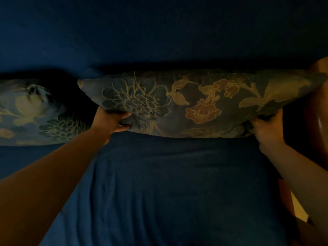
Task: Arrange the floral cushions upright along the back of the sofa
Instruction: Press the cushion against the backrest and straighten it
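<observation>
Dark room, barely any light, and pretty much everything in view is blue sofa (177,183): the seat runs out under both forearms and the backrest (159,32) rises just beyond the hands.

Biggest patterned thing is the floral cushion (186,105) that both hands are on. Its long axis runs side to side, straight across from one hand to the other, and it sits right up at the foot of the backrest, so the back of the sofa is directly past the knuckles. Looks like it's leaning or standing against the back rather than flat, but from this angle I can't say for sure how upright it is.

Off beyond the left hand there's a second floral cushion (32,112), a bit blurry, with a dark gap between the two. Just past the right hand something wooden and reddish (317,110) shows, probably the sofa arm.

Left hand (113,121) is closed, fingers curled into a pinch of fabric at the lower left edge. Right hand (266,128) is also closed around the lower right corner, thumb side up. Both look about equally near, one at each end.

My guess is the next bit is tipping the top edge back so it rests on the backrest, both ends pushed evenly so it doesn't twist.
</observation>
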